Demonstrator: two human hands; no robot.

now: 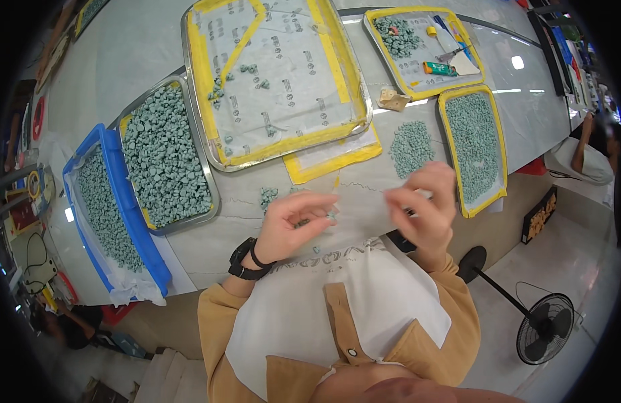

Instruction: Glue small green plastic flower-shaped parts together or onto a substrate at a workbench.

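My left hand (294, 225), with a black watch on its wrist, curls loosely over the table near its front edge. Several small grey-green stone pieces show between its thumb and fingers, and another is by the fingertips. On the right, my right hand (428, 208) is raised, its bent fingers drawn toward the thumb and blurred; what they hold, if anything, I cannot make out. A small cluster of green stones (268, 197) lies just beyond my left hand. One loose stone (316, 249) rests near the table edge. Farther off is a loose pile of finer green stones (411, 148).
A large paper-lined tray (283, 80) with yellow tape carries a few stones. Left of it stand a full metal tray (208, 213) and a blue bin (137, 228). At right are a yellow-edged stone tray (504, 158) and a tool tray (475, 40). A black fan (544, 326) stands below.
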